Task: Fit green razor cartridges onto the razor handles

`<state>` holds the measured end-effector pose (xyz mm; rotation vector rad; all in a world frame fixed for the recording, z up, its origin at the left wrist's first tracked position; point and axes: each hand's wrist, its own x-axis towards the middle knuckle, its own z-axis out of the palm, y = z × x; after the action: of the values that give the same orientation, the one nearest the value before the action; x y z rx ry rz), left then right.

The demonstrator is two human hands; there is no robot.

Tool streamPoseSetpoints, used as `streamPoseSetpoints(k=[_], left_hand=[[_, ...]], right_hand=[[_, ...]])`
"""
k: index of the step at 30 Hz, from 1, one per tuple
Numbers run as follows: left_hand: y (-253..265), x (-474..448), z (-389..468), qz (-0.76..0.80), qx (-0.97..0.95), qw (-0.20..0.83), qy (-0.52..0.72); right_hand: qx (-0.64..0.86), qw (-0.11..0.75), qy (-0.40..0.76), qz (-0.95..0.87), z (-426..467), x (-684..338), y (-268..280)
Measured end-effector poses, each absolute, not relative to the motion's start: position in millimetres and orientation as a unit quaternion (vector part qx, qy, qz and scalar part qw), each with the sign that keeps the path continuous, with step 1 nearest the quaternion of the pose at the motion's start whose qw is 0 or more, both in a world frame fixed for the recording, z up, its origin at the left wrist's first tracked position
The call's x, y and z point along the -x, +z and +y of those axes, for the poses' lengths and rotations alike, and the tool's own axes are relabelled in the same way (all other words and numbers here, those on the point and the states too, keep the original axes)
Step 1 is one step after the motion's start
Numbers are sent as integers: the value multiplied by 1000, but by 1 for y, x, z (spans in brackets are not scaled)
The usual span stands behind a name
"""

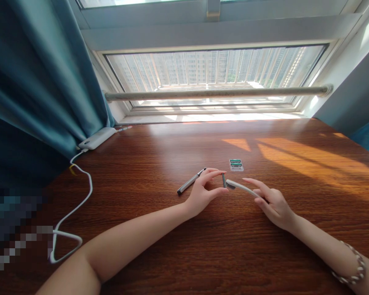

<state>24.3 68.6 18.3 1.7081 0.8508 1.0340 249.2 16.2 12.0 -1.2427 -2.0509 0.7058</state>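
Observation:
Between the thumb and fingertips of my left hand (204, 189) is a small dark razor blade cartridge (224, 180), held by its two ends. My right hand (274, 205) grips the lower end of a white razor handle (244, 187), its index finger stretched out along it. The handle's head points left, close beside the cartridge; whether they touch I cannot tell. Behind them lies a clear plastic case (236, 165) with green-edged cartridges in it. A grey and black pen-like stick (190, 182) lies to the left, its far end near my left hand's knuckles.
A white power strip (97, 138) sits at the back left by the blue curtain (49, 61), its white cable (90, 184) looping down the left side of the wooden table (160, 254). A window with a horizontal rail (215, 94) stands behind the table.

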Motion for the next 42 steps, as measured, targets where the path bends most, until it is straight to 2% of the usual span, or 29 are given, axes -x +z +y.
streamPoseSetpoints(k=[4,7,12,27,42], left_hand=[[14,-24,73,349,-622,557,426],[13,-24,74,345,-594,588,427],[14,-24,73,328,-580,615,422],[7,-27,76,253,-505,705,430],[10,-27,77,267,-494,709,426]], right_hand=[[460,298,124,-827,31,-272,7],[444,293,81,-843,34,-275,5],[455,270,55,-847,32,-270,6],[479,291,37,-828,27,-262,6],[531,297,-34,-793,19,-251,7]])
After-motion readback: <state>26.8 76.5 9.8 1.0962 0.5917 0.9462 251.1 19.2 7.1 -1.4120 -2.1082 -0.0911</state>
